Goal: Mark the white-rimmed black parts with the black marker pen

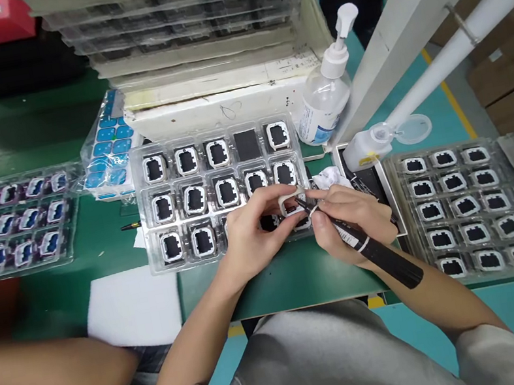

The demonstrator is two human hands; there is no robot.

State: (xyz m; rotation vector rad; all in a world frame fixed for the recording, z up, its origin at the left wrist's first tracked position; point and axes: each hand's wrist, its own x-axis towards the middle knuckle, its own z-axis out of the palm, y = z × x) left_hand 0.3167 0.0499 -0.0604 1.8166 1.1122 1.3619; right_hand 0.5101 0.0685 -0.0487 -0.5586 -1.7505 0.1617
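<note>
Head view: left hand (254, 229) pinching 1 white frame (289, 196), right hand (357, 216) gripping 1 black marker (381, 255), tip at the frame; frame held over right end of clear tray (147, 232), pump bottle (325, 107) beside tray.

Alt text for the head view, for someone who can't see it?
The left hand holds a small pale frame; the right hand holds a black pen, its tip at the frame. They are at a clear tray of white-rimmed parts on a green table, near a pump bottle. Another person's arm shows at lower left.
</note>
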